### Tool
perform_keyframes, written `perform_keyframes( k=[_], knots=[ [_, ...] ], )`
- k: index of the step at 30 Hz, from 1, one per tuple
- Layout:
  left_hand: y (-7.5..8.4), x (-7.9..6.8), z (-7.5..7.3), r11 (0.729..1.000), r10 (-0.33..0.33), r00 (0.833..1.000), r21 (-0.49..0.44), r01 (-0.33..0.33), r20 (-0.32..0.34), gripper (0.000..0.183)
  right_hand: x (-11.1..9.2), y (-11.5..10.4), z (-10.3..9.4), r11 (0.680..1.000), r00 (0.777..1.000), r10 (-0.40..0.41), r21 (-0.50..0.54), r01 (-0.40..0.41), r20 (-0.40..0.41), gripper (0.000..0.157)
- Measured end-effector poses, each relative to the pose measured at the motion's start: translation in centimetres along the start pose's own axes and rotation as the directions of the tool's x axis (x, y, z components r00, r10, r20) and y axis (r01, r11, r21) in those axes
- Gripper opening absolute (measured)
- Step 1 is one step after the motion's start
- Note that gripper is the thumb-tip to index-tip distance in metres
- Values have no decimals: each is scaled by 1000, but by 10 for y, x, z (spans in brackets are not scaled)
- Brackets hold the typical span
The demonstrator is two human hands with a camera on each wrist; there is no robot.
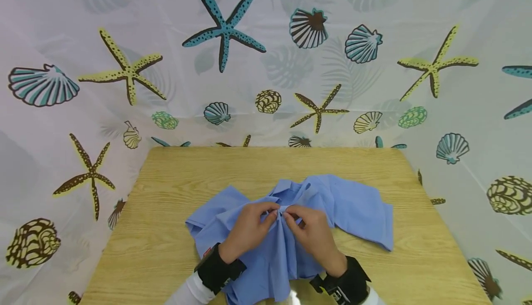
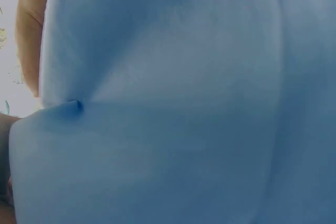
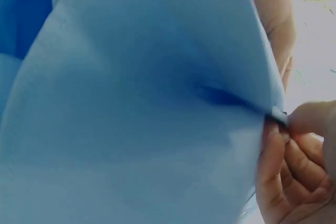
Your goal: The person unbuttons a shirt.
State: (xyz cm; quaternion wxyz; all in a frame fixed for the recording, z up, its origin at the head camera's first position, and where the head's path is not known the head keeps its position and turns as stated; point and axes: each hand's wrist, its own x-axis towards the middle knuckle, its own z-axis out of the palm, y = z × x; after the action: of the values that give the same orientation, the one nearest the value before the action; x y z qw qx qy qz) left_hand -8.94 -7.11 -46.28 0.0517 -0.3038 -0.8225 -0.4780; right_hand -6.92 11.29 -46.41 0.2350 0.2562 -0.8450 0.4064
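Observation:
A light blue shirt (image 1: 357, 208) lies crumpled across the table, one sleeve spread to the right. In the head view my left hand (image 1: 248, 226) pinches the cloth edge near the shirt's middle between thumb and forefinger. Close beside it, my right hand (image 1: 313, 236) pinches the same edge, the fingertips of both hands almost meeting. Folds hang down from this spot toward the table's front. Blue cloth (image 2: 173, 129) fills most of the left wrist view. In the right wrist view, fingers (image 3: 302, 166) grip the gathered cloth (image 3: 131, 119) at its edge.
The wooden table (image 1: 415, 259) has bare wood at both sides and behind the shirt. A white curtain (image 1: 266, 74) printed with shells and starfish surrounds it at the back and sides. Dark straps (image 1: 218, 268) with cameras sit on both wrists.

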Motion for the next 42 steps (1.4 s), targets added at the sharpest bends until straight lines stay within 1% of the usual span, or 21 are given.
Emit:
perform_keyframes(
  k=[2, 5, 8, 11, 14, 18, 20, 22, 24, 26, 27, 28, 30, 31, 33, 34, 35, 36, 38, 40, 42],
  knots=[
    [-2, 0, 1, 1000, -8, 1000, -6, 8, -8, 16, -1, -1, 2, 996, 999, -48, -80, 47, -3, 7],
    [-2, 1, 3, 1000, -27, 999, -2, 27, -30, 14, -2, -2, 5, 986, 997, -74, -151, 72, -13, 7],
    [-2, 1, 6, 999, -47, 998, 1, 47, -50, 10, -3, -2, 6, 981, 996, -87, -174, 84, -13, 8],
    [-2, -1, 8, 998, -60, 997, -7, 59, -54, 9, -2, 0, 6, 976, 995, -97, -195, 97, 8, 7],
    [-4, -1, 6, 999, -25, 999, -36, 24, -35, 12, -2, 3, 3, 975, 996, -89, -203, 90, 12, 6],
    [-5, -2, -6, 996, 53, 999, -78, -53, -6, 15, -2, 8, -8, 979, 998, -52, -199, 47, -19, 6],
    [-8, -7, -15, 995, 72, 997, -65, -71, 13, 14, -4, 11, -16, 977, 999, -48, -209, 46, -4, 7],
    [-12, -14, -25, 997, 62, 997, -44, -60, 52, 12, -8, 16, -25, 971, 997, -52, -230, 62, 52, 7],
    [-17, -24, -34, 999, 32, 993, 0, -32, 117, 11, -15, 21, -34, 964, 988, -33, -257, 72, 152, 6],
    [-23, -36, -40, 998, -28, 978, 56, 16, 209, 10, -25, 28, -41, 960, 964, 5, -272, 70, 266, 6],
    [-27, -43, -41, 996, -54, 965, 79, 35, 257, 10, -31, 31, -43, 960, 943, 36, -274, 59, 332, 9],
    [-31, -50, -40, 993, -83, 948, 103, 53, 307, 10, -37, 35, -44, 957, 917, 73, -287, 46, 392, 12],
    [-39, -65, -35, 987, -123, 909, 144, 71, 397, 8, -50, 42, -44, 955, 854, 148, -296, 8, 499, 18],
    [-44, -72, -30, 983, -144, 889, 165, 78, 435, 7, -56, 46, -42, 953, 822, 178, -301, -7, 541, 20],
    [-53, -84, -17, 978, -169, 854, 193, 82, 492, 5, -68, 53, -38, 948, 763, 228, -318, -31, 605, 24],
    [-57, -90, -10, 974, -176, 842, 214, 75, 510, 4, -73, 57, -35, 944, 745, 242, -330, -31, 622, 24],
    [-61, -95, -3, 970, -178, 837, 237, 60, 518, 5, -77, 60, -33, 942, 730, 252, -334, -34, 636, 25],
    [-64, -98, 3, 965, -185, 832, 259, 52, 524, 5, -80, 63, -31, 941, 718, 255, -338, -30, 648, 25],
    [-66, -104, 11, 959, -193, 824, 280, 44, 533, 8, -83, 65, -29, 942, 703, 258, -334, -30, 663, 24],
    [-61, -105, 12, 960, -182, 809, 280, 23, 559, 7, -80, 64, -32, 947, 679, 263, -317, -47, 685, 23],
    [-47, -101, 3, 969, -155, 779, 248, -1, 607, 11, -73, 59, -39, 954, 647, 272, -288, -85, 712, 23]
  ],
)
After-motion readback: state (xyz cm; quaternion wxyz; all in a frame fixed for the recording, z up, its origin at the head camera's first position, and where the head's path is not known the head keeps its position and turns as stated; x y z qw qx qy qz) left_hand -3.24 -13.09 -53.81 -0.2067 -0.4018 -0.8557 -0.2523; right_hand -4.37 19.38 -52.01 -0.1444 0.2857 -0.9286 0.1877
